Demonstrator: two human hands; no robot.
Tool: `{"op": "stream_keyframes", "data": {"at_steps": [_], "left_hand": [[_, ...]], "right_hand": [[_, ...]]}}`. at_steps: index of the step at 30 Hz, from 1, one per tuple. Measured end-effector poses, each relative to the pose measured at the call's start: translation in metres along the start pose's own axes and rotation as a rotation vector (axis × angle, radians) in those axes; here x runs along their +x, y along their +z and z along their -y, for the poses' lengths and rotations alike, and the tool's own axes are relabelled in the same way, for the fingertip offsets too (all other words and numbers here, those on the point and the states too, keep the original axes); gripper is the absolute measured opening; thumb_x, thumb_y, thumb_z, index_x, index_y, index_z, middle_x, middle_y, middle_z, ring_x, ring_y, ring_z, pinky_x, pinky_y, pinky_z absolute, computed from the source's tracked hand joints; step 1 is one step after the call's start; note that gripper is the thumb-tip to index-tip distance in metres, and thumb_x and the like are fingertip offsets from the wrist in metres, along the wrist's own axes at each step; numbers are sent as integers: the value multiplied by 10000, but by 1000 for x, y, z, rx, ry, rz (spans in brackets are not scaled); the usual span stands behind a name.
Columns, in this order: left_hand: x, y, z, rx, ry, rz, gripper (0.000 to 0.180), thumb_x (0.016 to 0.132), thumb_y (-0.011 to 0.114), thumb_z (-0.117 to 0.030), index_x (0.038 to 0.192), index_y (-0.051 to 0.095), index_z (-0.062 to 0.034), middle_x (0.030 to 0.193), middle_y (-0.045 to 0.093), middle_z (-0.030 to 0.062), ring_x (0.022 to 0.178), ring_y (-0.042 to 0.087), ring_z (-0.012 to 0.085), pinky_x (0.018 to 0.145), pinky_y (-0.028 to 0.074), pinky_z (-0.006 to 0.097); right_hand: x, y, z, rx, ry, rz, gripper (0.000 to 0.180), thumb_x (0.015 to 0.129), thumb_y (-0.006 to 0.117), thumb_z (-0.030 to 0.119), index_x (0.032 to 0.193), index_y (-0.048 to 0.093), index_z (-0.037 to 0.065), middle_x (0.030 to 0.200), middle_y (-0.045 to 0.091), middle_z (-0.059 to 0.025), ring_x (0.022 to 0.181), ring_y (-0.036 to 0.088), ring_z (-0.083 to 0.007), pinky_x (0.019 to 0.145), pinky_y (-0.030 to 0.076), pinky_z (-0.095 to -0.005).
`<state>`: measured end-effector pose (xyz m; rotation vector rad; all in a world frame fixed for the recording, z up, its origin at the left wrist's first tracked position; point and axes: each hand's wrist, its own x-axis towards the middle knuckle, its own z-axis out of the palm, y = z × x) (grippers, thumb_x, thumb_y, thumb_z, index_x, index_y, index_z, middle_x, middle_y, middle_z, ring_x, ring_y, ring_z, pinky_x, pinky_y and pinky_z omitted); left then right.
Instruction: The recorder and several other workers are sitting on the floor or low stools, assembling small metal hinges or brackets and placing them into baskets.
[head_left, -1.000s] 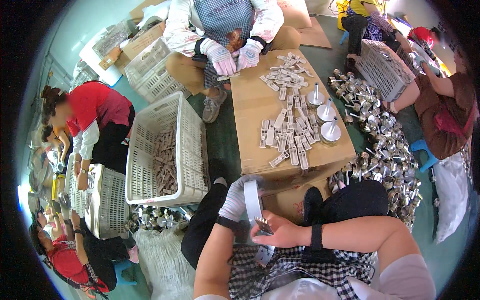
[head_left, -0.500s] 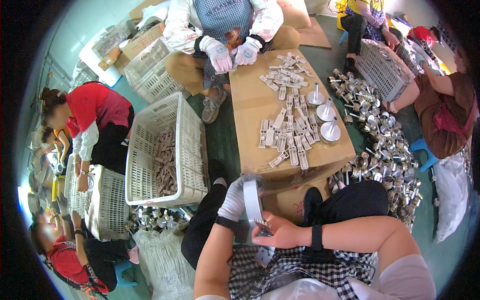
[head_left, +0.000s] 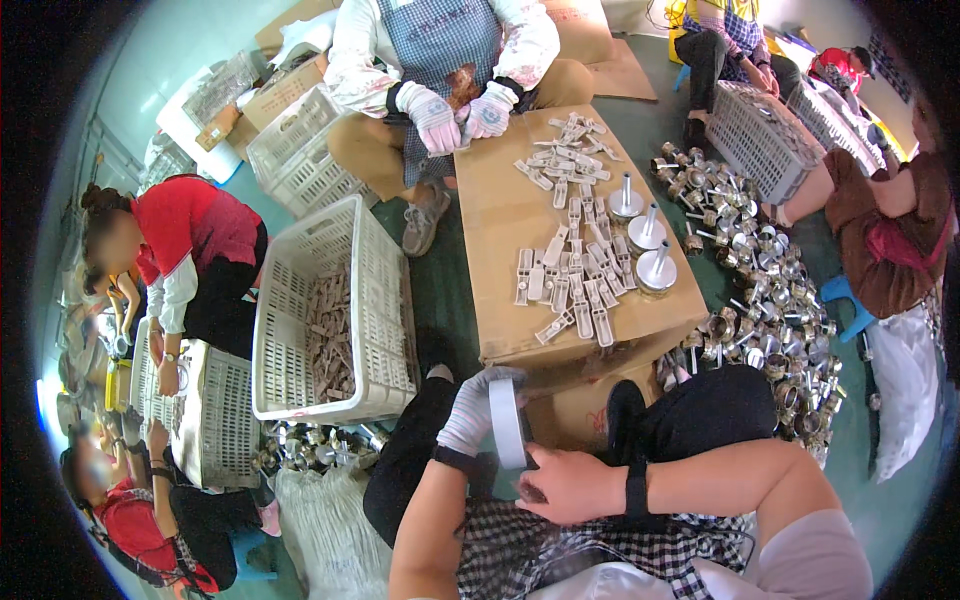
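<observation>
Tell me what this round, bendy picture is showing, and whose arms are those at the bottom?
A camera on a person's head looks down, and its wide lens bends everything. The arms at the bottom are that person's own. Their left hand, in a white glove, holds a flat white ring. Their bare right hand touches its lower edge. In front is a cardboard box used as a table, with small white clips and three metal discs with posts. Other people sit around, beside white baskets.

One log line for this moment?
left hand: gloved, gripping tape roll | right hand: bare, at roll's lower edge | cardboard box: ahead, holds metal parts
</observation>
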<state>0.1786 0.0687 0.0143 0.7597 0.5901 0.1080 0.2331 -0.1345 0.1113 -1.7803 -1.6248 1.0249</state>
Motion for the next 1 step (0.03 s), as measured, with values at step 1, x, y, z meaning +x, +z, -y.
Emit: {"op": "stream_keyframes", "data": {"at_steps": [1], "left_hand": [[-1, 2, 1, 155, 89, 19, 300, 759, 682, 59, 1046, 648, -23, 893, 660, 53, 722, 619, 121, 689, 549, 265]], "right_hand": [[0, -1, -1, 0, 1, -1, 302, 840, 578, 343, 852, 636, 47, 982, 568, -218, 850, 613, -379, 765, 492, -456]]}}
